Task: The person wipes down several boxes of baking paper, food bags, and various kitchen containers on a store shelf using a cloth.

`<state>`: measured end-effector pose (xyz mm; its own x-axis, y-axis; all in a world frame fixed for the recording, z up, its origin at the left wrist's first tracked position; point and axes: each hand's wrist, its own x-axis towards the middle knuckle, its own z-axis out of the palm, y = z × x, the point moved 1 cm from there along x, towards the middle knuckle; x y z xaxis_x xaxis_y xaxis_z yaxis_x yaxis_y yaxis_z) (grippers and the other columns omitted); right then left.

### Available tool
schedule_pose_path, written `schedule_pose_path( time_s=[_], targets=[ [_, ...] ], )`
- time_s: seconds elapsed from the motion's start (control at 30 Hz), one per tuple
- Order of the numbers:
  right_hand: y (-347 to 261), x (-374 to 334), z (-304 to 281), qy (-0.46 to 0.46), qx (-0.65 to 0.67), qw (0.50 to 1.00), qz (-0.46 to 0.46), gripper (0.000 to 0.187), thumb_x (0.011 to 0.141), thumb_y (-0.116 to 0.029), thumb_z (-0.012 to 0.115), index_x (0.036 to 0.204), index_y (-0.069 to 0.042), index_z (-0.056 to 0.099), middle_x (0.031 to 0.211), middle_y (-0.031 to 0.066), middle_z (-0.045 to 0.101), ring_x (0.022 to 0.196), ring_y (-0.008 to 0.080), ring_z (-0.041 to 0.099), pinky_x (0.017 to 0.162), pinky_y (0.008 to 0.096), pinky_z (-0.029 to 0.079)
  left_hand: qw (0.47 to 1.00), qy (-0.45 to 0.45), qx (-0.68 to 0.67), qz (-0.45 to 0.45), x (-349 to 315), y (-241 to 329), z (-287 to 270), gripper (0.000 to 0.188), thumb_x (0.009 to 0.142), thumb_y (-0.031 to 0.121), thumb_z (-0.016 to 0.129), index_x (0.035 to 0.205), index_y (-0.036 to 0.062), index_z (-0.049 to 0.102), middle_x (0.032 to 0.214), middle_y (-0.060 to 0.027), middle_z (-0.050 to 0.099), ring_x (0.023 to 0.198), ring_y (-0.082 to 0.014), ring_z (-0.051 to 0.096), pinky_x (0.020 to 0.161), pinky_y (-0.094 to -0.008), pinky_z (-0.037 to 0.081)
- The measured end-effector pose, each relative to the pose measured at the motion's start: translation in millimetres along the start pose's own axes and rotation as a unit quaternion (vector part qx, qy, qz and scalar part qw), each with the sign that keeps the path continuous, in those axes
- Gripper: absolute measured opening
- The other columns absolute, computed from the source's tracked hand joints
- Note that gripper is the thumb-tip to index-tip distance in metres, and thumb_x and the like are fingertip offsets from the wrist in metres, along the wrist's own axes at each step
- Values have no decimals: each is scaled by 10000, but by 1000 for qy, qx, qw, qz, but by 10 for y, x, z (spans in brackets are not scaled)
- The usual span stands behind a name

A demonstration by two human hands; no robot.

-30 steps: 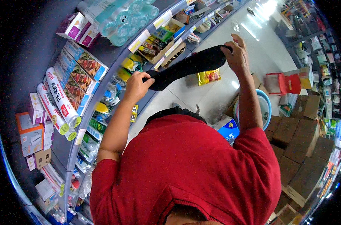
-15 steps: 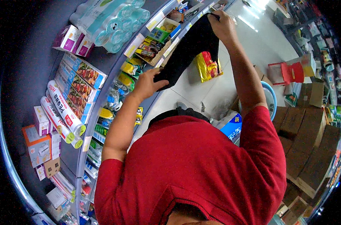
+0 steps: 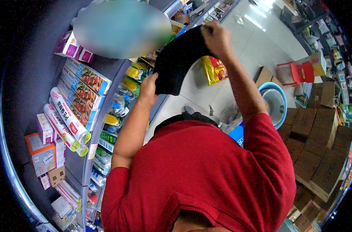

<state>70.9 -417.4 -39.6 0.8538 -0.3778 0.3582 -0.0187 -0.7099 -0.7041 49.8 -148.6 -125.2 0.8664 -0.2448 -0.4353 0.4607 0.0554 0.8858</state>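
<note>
A black cloth (image 3: 181, 58) is stretched between my two hands in front of the shelves. My left hand (image 3: 148, 88) grips its lower left edge, its fingers mostly hidden behind the fabric. Higher up and farther right, my right hand (image 3: 216, 38) pinches the opposite end in closed fingers. The cloth sags in a curve between them and covers part of the shelf edge. Beyond its lower right edge, a yellow and red packet (image 3: 214, 70) is partly visible, overlapped by my right wrist.
Shelves on the left carry cling film rolls (image 3: 69, 116), flat printed boxes (image 3: 83, 92) and bagged goods. To the right are a blue-rimmed tub (image 3: 278, 104), a red stool (image 3: 301, 73) and stacked brown cartons (image 3: 313, 131). A blurred patch hides the upper left shelf.
Both hands have shifted, the right one down and to the left, the left one slightly lower. The cloth has turned and spread into a broader curve. More of the blue-rimmed tub shows.
</note>
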Motion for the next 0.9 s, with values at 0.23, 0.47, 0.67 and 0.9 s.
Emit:
schedule_pose_path(
  time_s=[0.23,0.47,0.67,0.9],
  targets=[
    [-497,-1398,630,-194,41,937,-289,190,719,-164,619,888,-112,549,848,82,528,799,275,571,616,388,505,965,-148,-203,-74,-149,243,298,355,926,363,478,1109,74,574,1018,-80,624,888,-188,608,747,-330,500],
    [-138,-1214,361,-86,351,929,80,239,859,-248,622,998,-54,614,906,55,611,841,152,587,722,278,478,967,-117,-227,15,-255,260,116,284,873,166,560,1122,30,556,1033,-91,627,905,-213,627,797,-349,517],
    [480,-1547,875,-305,567,685,340,459,898,-364,521,1263,-100,431,1100,76,570,974,225,548,847,325,432,910,-165,-376,47,-489,619,347,330,896,200,554,1189,51,533,1106,-82,613,1002,-228,601,891,-398,489],
    [-269,-1388,849,-284,667,668,168,593,922,-487,386,1376,-110,323,1372,79,389,1237,262,402,1038,429,321,914,-192,-345,95,-823,630,269,429,877,147,577,1264,8,455,1182,-89,560,1083,-196,538,971,-330,409]
  ],
)
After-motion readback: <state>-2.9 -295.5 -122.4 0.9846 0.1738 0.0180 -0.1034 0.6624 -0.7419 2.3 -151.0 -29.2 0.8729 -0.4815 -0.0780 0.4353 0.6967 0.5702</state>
